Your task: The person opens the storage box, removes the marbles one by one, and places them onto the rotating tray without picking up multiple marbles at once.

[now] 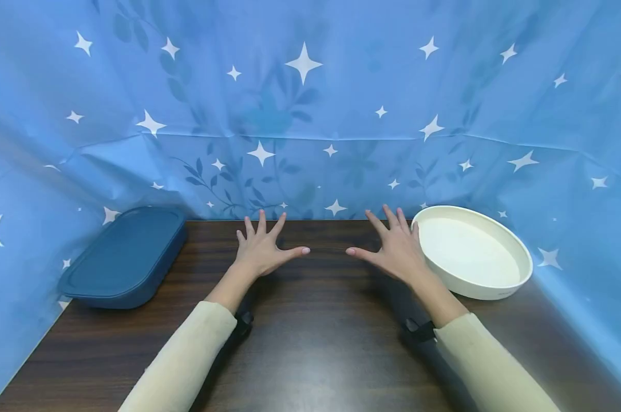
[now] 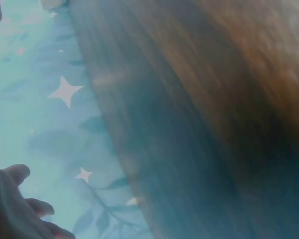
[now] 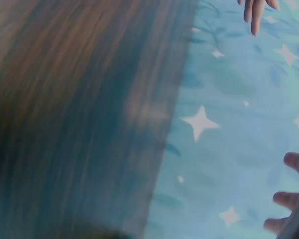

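Observation:
Both hands hover over the dark wooden table with fingers spread and nothing held. In the head view the left hand [image 1: 261, 252] is left of centre, its thumb pointing right toward the other hand. The right hand [image 1: 396, 249] mirrors it, thumb pointing left, its outer fingers overlapping the near-left rim of a round cream dish [image 1: 472, 249] in the picture; whether they touch cannot be told. Farther from the left hand, at the table's left side, lies a dark blue lidded box [image 1: 127, 252]. Each wrist view catches only fingers of its own hand [image 2: 32, 209] [image 3: 289, 199] at the edge.
A blue curtain [image 1: 300, 103] with white stars and leaf patterns hangs behind the table [image 1: 315, 343] and along both sides. Black straps show at both wrists, below cream sleeves [image 1: 186, 355].

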Tool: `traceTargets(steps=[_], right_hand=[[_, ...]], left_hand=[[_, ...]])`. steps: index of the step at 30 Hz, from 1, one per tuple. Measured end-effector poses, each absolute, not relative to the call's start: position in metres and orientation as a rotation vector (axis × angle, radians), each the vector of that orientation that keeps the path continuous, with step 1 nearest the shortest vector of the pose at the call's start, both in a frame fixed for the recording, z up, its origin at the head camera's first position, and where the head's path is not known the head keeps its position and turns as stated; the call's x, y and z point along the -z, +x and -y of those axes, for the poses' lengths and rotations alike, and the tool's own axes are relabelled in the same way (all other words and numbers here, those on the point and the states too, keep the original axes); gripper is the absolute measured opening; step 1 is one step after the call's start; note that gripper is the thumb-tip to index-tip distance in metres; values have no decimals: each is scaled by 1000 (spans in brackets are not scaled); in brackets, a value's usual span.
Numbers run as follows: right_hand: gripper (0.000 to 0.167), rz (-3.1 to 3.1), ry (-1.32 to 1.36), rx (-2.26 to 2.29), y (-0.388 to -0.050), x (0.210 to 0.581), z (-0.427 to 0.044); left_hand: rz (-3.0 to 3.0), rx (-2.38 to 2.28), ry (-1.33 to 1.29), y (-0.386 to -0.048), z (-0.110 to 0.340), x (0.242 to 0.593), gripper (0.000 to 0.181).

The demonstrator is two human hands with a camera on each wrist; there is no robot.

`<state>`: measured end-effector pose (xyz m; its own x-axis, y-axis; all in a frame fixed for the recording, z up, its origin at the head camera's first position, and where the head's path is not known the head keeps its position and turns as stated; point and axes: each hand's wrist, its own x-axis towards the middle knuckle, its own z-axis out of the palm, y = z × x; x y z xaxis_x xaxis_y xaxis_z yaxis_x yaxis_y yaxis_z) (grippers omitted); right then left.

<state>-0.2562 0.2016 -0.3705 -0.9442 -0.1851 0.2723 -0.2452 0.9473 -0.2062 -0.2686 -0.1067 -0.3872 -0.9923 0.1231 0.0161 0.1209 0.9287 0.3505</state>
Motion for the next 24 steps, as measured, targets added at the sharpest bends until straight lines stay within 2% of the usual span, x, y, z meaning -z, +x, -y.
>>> traceTargets(steps=[10, 18, 24], right_hand=[[86, 2461, 521, -565, -218, 353, -288], [70, 2216, 199, -848, -211, 373, -345], [65, 2140, 10, -896, -213, 385, -373]], left_hand=[[-3102, -807, 263, -248, 89, 380, 104], [-3111, -972, 309, -229, 68, 366, 95], [-3086, -1088, 370, -219, 44, 360, 87]])
